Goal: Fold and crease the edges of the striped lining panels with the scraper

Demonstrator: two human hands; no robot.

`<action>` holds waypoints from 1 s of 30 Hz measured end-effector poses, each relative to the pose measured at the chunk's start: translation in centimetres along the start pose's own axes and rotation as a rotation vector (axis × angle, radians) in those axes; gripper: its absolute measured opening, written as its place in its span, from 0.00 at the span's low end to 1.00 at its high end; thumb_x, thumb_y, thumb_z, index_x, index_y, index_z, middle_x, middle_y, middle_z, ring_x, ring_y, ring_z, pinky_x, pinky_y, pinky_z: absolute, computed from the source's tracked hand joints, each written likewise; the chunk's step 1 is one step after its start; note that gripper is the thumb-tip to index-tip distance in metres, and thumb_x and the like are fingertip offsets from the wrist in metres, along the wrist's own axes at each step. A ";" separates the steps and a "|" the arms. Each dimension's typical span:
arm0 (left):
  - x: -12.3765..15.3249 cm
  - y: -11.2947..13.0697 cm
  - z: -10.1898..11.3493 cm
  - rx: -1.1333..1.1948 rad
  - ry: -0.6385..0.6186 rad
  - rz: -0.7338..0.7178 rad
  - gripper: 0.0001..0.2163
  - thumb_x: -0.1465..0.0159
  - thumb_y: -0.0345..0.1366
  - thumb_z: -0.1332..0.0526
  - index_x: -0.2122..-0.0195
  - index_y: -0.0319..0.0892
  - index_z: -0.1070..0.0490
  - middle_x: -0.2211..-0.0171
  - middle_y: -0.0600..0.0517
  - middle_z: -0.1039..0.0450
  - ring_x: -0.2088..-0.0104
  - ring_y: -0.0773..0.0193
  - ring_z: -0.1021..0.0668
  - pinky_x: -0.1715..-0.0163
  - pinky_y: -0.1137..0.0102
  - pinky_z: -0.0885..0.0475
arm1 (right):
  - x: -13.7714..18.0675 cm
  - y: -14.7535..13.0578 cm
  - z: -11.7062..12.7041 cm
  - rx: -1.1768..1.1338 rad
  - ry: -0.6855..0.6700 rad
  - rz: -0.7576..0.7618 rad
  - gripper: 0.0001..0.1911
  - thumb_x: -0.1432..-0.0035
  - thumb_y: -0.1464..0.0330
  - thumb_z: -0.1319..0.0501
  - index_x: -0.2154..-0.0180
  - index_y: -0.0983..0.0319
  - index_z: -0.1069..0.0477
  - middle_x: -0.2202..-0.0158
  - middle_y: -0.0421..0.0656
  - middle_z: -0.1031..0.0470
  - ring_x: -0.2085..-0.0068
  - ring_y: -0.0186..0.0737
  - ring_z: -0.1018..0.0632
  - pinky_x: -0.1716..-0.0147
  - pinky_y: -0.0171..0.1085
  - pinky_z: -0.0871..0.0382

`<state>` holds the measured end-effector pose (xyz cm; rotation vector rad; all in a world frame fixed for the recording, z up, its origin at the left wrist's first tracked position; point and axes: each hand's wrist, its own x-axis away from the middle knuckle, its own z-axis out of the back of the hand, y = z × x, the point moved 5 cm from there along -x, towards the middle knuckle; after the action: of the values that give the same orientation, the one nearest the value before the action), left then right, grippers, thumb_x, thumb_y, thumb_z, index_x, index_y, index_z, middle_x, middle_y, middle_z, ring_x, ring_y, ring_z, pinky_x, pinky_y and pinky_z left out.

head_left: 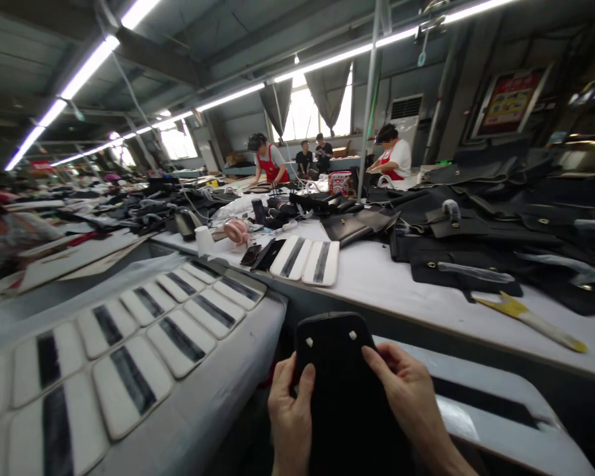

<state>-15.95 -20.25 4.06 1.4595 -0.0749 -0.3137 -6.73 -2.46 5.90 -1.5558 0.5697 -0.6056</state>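
I hold a flat black leather panel [344,390] with rounded top corners and two small white marks, low in the middle of the view. My left hand [290,413] grips its left edge, thumb on the face. My right hand [406,396] grips its right side, fingers laid across the front. Both hands are closed on the panel.
White pads with dark stripes [129,330] lie in rows on a grey surface at left; two more [307,259] sit on the long white table [377,277]. Black leather pieces [476,244] pile up at right, with a yellow-handled tool [530,320]. Other workers in red aprons [268,162] stand far back.
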 end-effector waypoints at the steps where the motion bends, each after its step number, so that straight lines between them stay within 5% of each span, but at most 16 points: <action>1: -0.2 0.1 -0.2 -0.001 0.000 -0.017 0.17 0.35 0.48 0.40 0.52 0.43 0.28 0.56 0.49 0.26 0.56 0.57 0.23 0.54 0.66 0.30 | -0.2 0.2 0.2 -0.028 -0.002 -0.031 0.23 0.49 0.48 0.34 0.66 0.61 0.30 0.74 0.41 0.25 0.73 0.41 0.25 0.75 0.35 0.33; 15: -0.5 2.7 -1.5 -0.158 0.009 -0.166 0.10 0.34 0.45 0.41 0.61 0.44 0.30 0.64 0.50 0.26 0.63 0.59 0.24 0.61 0.65 0.30 | -0.2 0.2 1.7 0.160 0.116 -0.005 0.27 0.50 0.44 0.36 0.61 0.59 0.33 0.73 0.43 0.23 0.73 0.43 0.24 0.77 0.36 0.29; 20: -0.2 1.1 -3.0 0.016 -0.070 -0.116 0.12 0.36 0.43 0.38 0.55 0.44 0.32 0.61 0.50 0.25 0.61 0.59 0.23 0.58 0.65 0.29 | -0.1 1.0 2.5 0.067 0.129 -0.013 0.28 0.50 0.45 0.35 0.59 0.58 0.35 0.70 0.44 0.21 0.71 0.45 0.21 0.74 0.37 0.27; 25: -0.5 -1.6 -4.7 0.151 -0.153 -0.029 0.28 0.39 0.44 0.34 0.39 0.48 0.39 0.52 0.48 0.27 0.53 0.56 0.23 0.53 0.65 0.28 | -0.5 2.7 3.3 0.059 0.144 -0.034 0.28 0.47 0.46 0.36 0.55 0.58 0.37 0.68 0.44 0.20 0.70 0.44 0.21 0.72 0.37 0.27; 30: -1.8 -3.3 -5.0 0.153 -0.185 -0.014 0.25 0.37 0.46 0.38 0.40 0.49 0.37 0.52 0.49 0.28 0.53 0.58 0.24 0.53 0.66 0.29 | -1.4 4.5 3.3 0.126 0.186 -0.009 0.25 0.43 0.47 0.39 0.55 0.59 0.37 0.65 0.44 0.20 0.67 0.44 0.20 0.69 0.36 0.28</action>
<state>-17.05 -15.20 0.52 1.5798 -0.2426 -0.4627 -5.52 0.61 1.17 -1.3927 0.6520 -0.7845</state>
